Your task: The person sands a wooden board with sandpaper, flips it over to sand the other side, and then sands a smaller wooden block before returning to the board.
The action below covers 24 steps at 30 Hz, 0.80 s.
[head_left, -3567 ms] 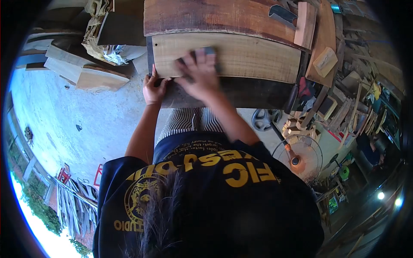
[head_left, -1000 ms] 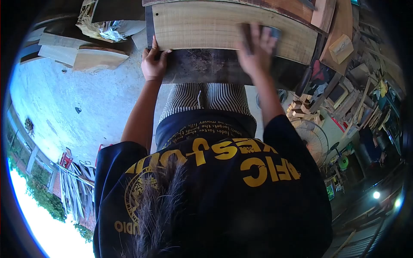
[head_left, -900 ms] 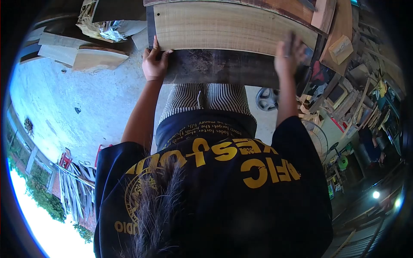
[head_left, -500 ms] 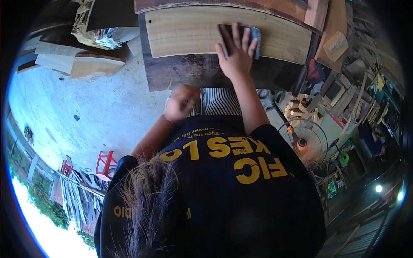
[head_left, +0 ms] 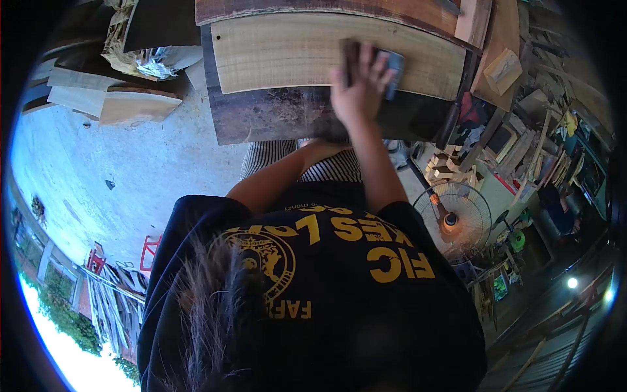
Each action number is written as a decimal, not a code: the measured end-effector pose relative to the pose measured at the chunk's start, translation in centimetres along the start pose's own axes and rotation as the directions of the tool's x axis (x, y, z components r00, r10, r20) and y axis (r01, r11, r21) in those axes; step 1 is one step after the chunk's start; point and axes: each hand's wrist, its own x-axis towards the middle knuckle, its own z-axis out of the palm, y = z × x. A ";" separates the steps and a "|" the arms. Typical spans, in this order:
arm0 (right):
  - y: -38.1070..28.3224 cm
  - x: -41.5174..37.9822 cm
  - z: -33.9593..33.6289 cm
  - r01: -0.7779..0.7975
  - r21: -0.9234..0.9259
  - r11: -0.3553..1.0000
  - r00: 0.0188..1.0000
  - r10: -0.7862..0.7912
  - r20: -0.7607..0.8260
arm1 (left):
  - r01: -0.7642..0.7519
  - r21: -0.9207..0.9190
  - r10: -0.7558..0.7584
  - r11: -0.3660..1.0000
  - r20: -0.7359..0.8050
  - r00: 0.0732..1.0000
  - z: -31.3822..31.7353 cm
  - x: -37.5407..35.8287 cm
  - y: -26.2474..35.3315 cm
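My right hand (head_left: 358, 85) lies over a folded sheet of sandpaper (head_left: 351, 55), dark brown on one side and bluish on the other, with the fingers spread across it. The sheet rests on a pale, slightly curved wooden board (head_left: 281, 49). Slight blur covers these fingers. Under the board is a dark, stained work surface (head_left: 268, 114). My left hand (head_left: 321, 150) is low at the near edge of that surface, by my striped trousers (head_left: 264, 157). My right forearm and the edge hide its fingers.
A reddish-brown plank (head_left: 274, 10) lies beyond the pale board. On the right are a small wood block (head_left: 503, 72), a standing fan (head_left: 450, 219) and stacked wood offcuts (head_left: 447, 166). Cut boards (head_left: 140, 104) lie on the left, above the concrete floor (head_left: 150, 157).
My left hand has moved right and toward the surface's near edge, behind my right forearm. My right hand and the sandpaper have shifted slightly on the board. The view has moved a little.
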 end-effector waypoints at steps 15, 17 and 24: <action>6.0 1.2 -0.8 -0.274 -0.012 0.962 0.952 0.270 -0.144 | -0.362 0.596 0.307 0.717 0.197 0.931 0.3 -9.5 9.8; 3.1 0.7 -0.4 -0.065 0.007 0.998 0.996 0.065 -0.059 | -0.063 0.662 0.033 0.747 0.058 0.998 -1.7 -11.0 8.8; 9.9 0.0 -1.9 -0.279 -0.002 0.960 0.953 0.276 -0.125 | 0.252 0.486 -0.211 0.837 -0.138 0.968 -4.0 -10.2 -3.2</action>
